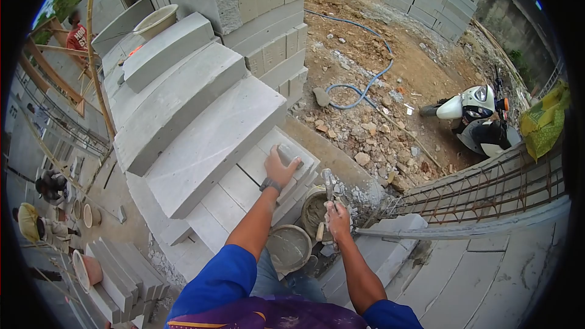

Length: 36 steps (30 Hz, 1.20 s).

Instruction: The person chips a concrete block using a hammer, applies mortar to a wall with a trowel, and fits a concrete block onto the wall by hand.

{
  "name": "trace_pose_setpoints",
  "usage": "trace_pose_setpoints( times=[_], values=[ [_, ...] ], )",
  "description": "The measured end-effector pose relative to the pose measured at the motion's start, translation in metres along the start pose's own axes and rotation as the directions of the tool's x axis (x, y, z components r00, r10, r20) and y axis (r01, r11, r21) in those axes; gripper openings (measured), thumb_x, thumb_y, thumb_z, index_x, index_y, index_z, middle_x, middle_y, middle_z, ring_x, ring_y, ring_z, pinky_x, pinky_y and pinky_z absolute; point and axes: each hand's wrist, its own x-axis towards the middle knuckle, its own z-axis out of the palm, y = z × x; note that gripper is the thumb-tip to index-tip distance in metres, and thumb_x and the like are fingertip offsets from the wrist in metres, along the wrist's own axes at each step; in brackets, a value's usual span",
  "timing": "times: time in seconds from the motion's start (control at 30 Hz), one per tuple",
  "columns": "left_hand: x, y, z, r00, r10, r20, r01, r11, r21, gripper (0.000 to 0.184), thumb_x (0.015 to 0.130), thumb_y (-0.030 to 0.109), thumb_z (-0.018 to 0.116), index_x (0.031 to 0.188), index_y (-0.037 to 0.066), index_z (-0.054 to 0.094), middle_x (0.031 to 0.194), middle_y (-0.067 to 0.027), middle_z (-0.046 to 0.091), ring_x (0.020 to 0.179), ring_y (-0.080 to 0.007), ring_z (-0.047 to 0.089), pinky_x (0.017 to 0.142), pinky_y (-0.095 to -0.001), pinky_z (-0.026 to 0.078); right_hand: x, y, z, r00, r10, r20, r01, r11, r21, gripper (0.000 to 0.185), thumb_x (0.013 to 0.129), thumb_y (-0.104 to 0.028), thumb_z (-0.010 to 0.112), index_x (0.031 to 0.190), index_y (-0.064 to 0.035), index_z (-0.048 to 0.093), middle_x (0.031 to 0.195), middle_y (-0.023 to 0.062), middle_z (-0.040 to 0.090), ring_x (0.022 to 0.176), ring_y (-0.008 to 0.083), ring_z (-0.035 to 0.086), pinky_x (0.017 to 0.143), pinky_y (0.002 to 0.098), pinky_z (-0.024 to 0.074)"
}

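My left hand (281,169) is closed around a small dark-grey block piece (290,156) on the top of pale concrete blocks (234,190). My right hand (337,222) grips a mortar-smeared trowel (329,184), its metal end pointing away from me. A short wooden handle (320,231) shows just left of that hand; I cannot tell whether it belongs to the same tool. Below the trowel stands a bucket (306,214) of wet grey mortar. Nearer to my legs is a round basin (306,240) holding grey slurry.
Large block slabs (210,123) rise in steps on the left, beside a tall block stack (256,0). Rebar (487,198) runs along the right. Beyond lie rubble, a blue hose (382,73) and a parked scooter (472,109). Other people (36,225) are at far left.
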Motion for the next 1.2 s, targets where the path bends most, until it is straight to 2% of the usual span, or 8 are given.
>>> trace_pose_setpoints(
  times=[0.07,0.2,0.3,0.6,0.7,1.0,1.1,1.2],
  values=[
    [-0.004,-0.009,-0.006,0.998,0.043,0.038,-0.040,0.996,-0.074,0.093,0.083,0.052,0.078,0.149,-0.004,0.042,0.147,-0.0275,0.051,0.136,-0.0417,0.048,0.118,-0.0497,0.031,-0.002,-0.038,-0.005,0.993,0.080,0.087,-0.089,0.991,0.101,0.046,0.105,-0.044,0.054,0.095,-0.0004,0.063,0.073,0.0137,0.061,0.069,0.0306,0.060,0.071,0.0437,0.0470],
    [-0.004,-0.016,-0.012,0.985,0.159,0.063,-0.165,0.981,0.100,0.091,0.086,0.051,0.075,0.149,-0.005,0.043,0.144,-0.0256,0.055,0.133,-0.0408,0.051,0.116,-0.0489,0.031,0.040,-0.043,-0.004,0.986,-0.148,0.078,0.163,0.960,-0.228,0.050,0.107,-0.047,0.048,0.101,0.0007,0.063,0.077,0.0176,0.062,0.071,0.0353,0.061,0.073,0.0469,0.0471],
    [0.002,-0.008,-0.015,0.984,0.141,0.111,-0.158,0.974,0.161,0.092,0.087,0.051,0.073,0.150,-0.007,0.042,0.143,-0.0257,0.056,0.132,-0.0392,0.052,0.116,-0.0482,0.031,0.065,-0.058,0.002,0.919,-0.390,0.056,0.385,0.860,-0.335,0.049,0.109,-0.045,0.048,0.091,-0.0016,0.062,0.072,0.0052,0.058,0.068,0.0169,0.056,0.065,0.0361,0.0445],
    [0.000,-0.004,-0.013,0.984,0.130,0.118,-0.157,0.953,0.260,0.085,0.088,0.044,0.073,0.150,-0.006,0.043,0.136,-0.0242,0.060,0.127,-0.0386,0.054,0.114,-0.0476,0.032,0.093,-0.139,0.030,0.922,-0.360,0.142,0.371,0.927,-0.058,0.045,0.108,-0.040,0.047,0.104,0.0028,0.061,0.089,0.0313,0.065,0.087,0.0551,0.061,0.075,0.0541,0.0470],
    [0.002,-0.001,-0.014,0.985,0.134,0.106,-0.157,0.954,0.256,0.083,0.087,0.043,0.074,0.148,-0.006,0.045,0.134,-0.0238,0.061,0.125,-0.0387,0.055,0.113,-0.0480,0.033,0.120,-0.109,0.041,0.920,-0.307,0.244,0.383,0.834,-0.396,0.041,0.108,-0.036,0.049,0.105,0.0032,0.061,0.085,0.0307,0.065,0.084,0.0539,0.062,0.073,0.0525,0.0477],
    [0.003,-0.001,-0.013,0.983,0.163,0.080,-0.179,0.948,0.263,0.080,0.086,0.043,0.076,0.143,-0.006,0.050,0.132,-0.0240,0.062,0.123,-0.0392,0.056,0.111,-0.0486,0.035,0.091,-0.139,0.032,0.923,-0.377,0.079,0.385,0.910,-0.155,0.045,0.109,-0.040,0.045,0.106,0.0026,0.061,0.086,0.0343,0.064,0.088,0.0558,0.062,0.076,0.0566,0.0478],
    [-0.002,-0.003,-0.011,0.984,0.157,0.085,-0.174,0.952,0.252,0.082,0.085,0.045,0.076,0.143,-0.007,0.049,0.132,-0.0250,0.061,0.123,-0.0390,0.056,0.111,-0.0495,0.035,0.122,-0.114,0.035,0.942,-0.192,0.276,0.298,0.857,-0.421,0.043,0.109,-0.038,0.047,0.103,0.0031,0.061,0.084,0.0329,0.064,0.085,0.0548,0.062,0.075,0.0539,0.0481],
    [0.007,-0.003,-0.011,0.982,0.168,0.083,-0.184,0.951,0.248,0.083,0.086,0.046,0.076,0.143,-0.007,0.050,0.132,-0.0252,0.061,0.123,-0.0393,0.056,0.111,-0.0499,0.035,0.119,-0.138,0.021,0.942,-0.244,0.230,0.315,0.880,-0.356,0.048,0.109,-0.041,0.046,0.100,0.0036,0.061,0.087,0.0342,0.064,0.088,0.0557,0.061,0.077,0.0546,0.0480]
  ],
)
